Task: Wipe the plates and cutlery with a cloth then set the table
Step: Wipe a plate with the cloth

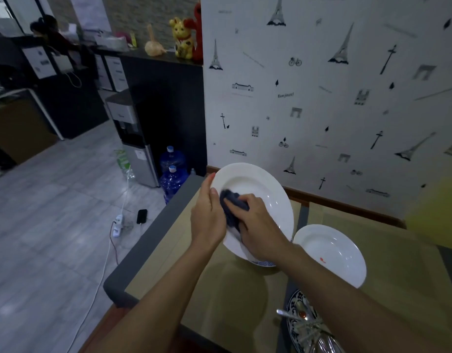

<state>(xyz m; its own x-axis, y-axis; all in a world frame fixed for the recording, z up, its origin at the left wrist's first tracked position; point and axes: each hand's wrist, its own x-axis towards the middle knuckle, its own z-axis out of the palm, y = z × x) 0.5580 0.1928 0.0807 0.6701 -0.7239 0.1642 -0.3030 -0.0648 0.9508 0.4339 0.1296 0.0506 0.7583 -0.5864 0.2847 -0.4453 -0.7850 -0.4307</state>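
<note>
Head view. A white plate (258, 182) is held tilted above the far left part of the table (219, 289), with its face turned toward the camera. The left hand (208, 217) is closed on the plate's left rim, and the thumb is laid over the front edge. The right hand (258, 225) is curled round a dark blue cloth (232, 202), which is pressed against the plate's inner face, low and left of centre. A second white plate (331, 250) rests on the table just right of the held one; a small red mark is seen in its well. At the near edge a blue-patterned plate (294, 327) is noted, with metal cutlery (311, 327) piled on it; individual pieces cannot be told apart. On the floor to the left, two blue water bottles (172, 179), a water dispenser (133, 138), a power strip (118, 224) and a dark phone (142, 216) are recorded.
</note>
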